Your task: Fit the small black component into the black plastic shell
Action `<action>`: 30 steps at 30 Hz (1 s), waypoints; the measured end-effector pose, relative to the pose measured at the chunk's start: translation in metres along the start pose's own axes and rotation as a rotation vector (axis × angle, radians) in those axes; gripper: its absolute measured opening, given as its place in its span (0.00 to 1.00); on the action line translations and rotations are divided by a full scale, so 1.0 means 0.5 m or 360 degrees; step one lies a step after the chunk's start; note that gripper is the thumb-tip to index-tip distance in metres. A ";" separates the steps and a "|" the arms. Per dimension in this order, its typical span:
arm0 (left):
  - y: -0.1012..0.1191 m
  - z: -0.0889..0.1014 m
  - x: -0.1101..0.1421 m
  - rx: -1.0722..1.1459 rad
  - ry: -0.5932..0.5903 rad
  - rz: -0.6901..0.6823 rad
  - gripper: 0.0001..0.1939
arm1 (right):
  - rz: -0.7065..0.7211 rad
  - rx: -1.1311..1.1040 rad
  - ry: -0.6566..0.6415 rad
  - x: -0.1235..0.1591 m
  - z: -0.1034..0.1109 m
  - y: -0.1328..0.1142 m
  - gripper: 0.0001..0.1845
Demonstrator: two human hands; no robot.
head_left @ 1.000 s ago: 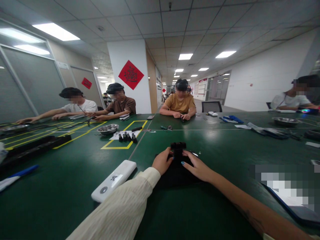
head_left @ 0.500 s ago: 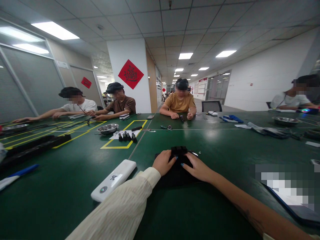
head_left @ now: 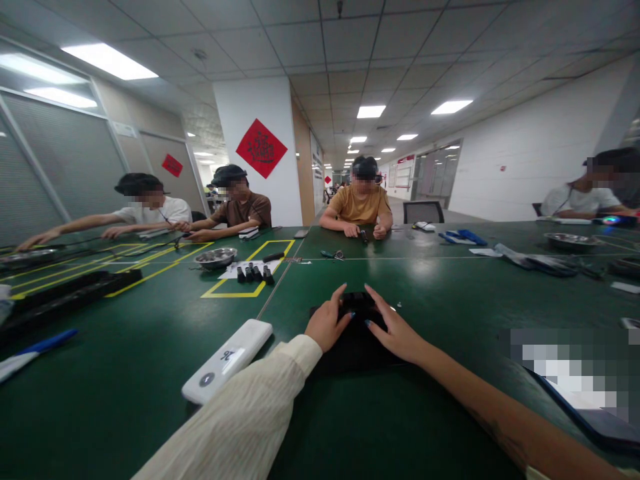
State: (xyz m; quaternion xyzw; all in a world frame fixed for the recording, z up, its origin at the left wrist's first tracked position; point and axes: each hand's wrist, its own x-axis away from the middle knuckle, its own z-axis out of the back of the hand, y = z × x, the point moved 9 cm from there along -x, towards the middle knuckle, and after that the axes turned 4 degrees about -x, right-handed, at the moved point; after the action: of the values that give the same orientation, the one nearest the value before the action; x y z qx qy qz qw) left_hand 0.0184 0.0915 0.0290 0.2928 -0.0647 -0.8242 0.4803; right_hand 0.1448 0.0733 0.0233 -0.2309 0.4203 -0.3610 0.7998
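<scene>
On the green table, straight ahead of me, lies a flat black piece, glossy toward its far end. A dark block-like part is at that far end, its details lost in the shade. My left hand is beside it, index finger stretched forward and thumb spread apart. Mirroring it on the other side, my right hand has index finger and thumb apart. Both hands are open around the dark part; whether a fingertip touches it I cannot tell.
A white power bank lies left of my forearm. Farther off are several black cylindrical parts, a metal bowl and pliers. A tablet-like device lies at right. Co-workers sit across the table, one in a tan shirt.
My fingers have come off the black blocky part and now stretch forward, apart. That part sits lower between my hands. At far left, a co-worker's arm has reached farther out.
</scene>
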 end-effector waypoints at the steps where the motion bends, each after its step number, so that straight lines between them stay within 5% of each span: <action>1: 0.001 0.001 0.000 -0.0002 0.0004 -0.0013 0.33 | 0.0022 0.0031 -0.0010 -0.001 0.000 -0.003 0.36; 9: 0.022 0.010 0.003 0.0014 0.0078 -0.0175 0.39 | -0.0020 0.0045 -0.0049 -0.001 -0.002 0.003 0.39; 19: 0.074 0.036 0.012 -0.0429 0.0210 -0.0391 0.32 | -0.0022 0.0004 0.0034 -0.002 0.001 0.002 0.41; 24: 0.093 0.047 0.014 -0.0612 0.0272 -0.0486 0.31 | -0.0092 0.0184 0.0318 -0.007 0.050 0.026 0.38; 30: 0.100 0.045 0.011 -0.0568 0.0216 -0.0529 0.29 | -0.0530 0.0669 0.0479 0.003 0.120 0.096 0.34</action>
State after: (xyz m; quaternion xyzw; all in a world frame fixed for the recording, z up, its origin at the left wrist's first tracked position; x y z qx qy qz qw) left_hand 0.0416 0.0564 0.0643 0.2645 0.1633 -0.8688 0.3855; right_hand 0.2143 0.1068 0.0227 -0.0700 0.4064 -0.5963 0.6887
